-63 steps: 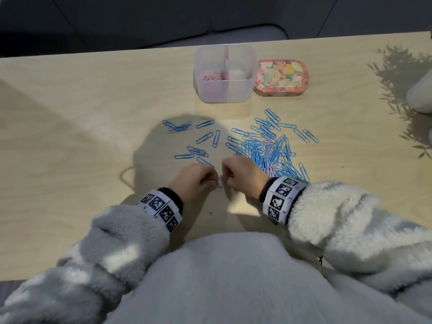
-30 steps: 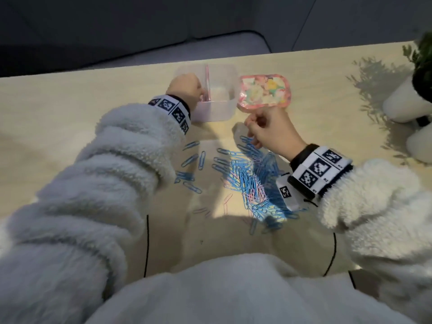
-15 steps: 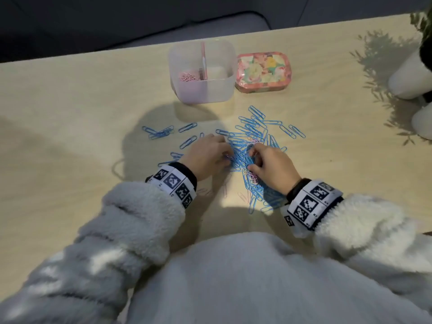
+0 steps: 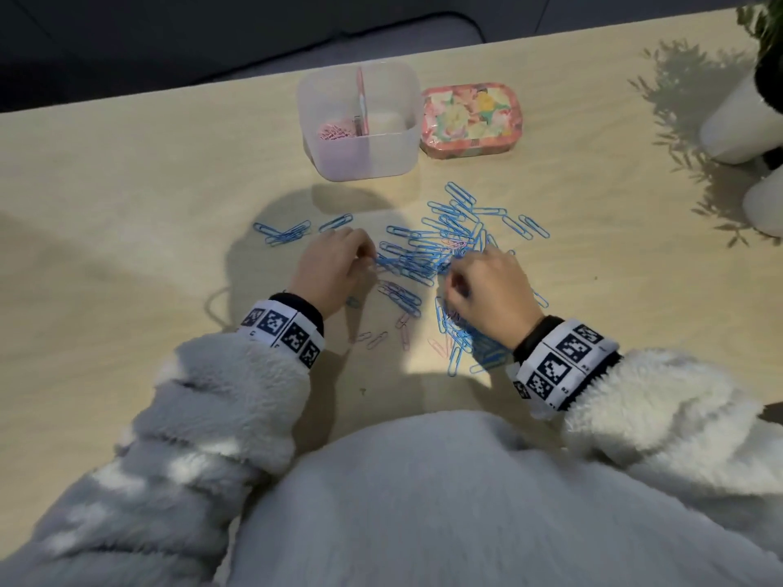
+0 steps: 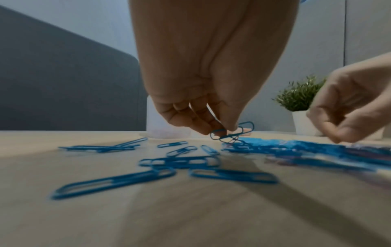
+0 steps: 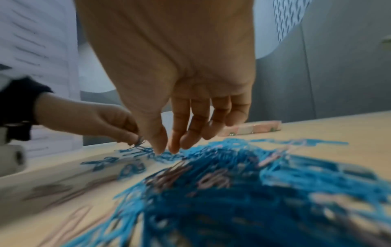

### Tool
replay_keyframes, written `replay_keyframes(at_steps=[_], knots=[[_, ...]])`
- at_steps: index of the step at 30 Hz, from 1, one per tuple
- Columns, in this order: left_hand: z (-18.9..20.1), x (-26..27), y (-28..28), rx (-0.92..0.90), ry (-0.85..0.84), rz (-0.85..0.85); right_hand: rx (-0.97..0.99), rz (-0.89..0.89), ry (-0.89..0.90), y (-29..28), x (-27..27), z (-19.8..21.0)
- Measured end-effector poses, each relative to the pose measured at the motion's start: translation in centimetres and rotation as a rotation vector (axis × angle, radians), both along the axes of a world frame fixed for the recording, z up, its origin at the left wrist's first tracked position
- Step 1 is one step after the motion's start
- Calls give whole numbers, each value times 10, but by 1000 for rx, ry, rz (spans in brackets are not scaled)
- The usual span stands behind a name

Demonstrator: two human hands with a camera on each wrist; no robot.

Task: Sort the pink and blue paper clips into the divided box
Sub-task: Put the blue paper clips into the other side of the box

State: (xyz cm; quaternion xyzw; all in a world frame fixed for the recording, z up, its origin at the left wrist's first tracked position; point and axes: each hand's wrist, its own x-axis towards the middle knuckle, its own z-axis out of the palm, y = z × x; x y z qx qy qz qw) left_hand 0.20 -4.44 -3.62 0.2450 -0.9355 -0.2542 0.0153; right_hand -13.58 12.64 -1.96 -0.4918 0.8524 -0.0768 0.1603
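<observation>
Here a blue paper clip (image 5: 231,132) is pinched by the left hand (image 5: 203,93), long axis roughly level, pointing toward the right hand (image 6: 169,103), whose loosely curled fingers (image 6: 175,138) hold nothing.

A pale wooden table in a dim room with patchy sunlight.

The table (image 4: 127,184) fills the head view. Beyond its far edge, at twelve o'clock, a dark grey upholstered seat (image 4: 169,36). At two o'clock, white plant pots (image 4: 737,125) cast leafy shadows (image 4: 686,91). Grey wall panels (image 6: 317,75) stand behind.
</observation>
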Motion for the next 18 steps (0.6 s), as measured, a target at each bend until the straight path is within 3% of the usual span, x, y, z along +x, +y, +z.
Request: replay_keyframes(at_steps=[5,11,14,18], knots=[[-2,7,-3,-150,-72,-13,180,77,14,-1,13,-7],[-1,-2,26,-42,-103,-154,16,-187,-173,-2,2,-5],[0,-7,32,-57,-156,-204,-58,-191,-1,-3,-13,0],[-1,-8,29,-25,-135,-219,-106,14,244,-1,-8,3]])
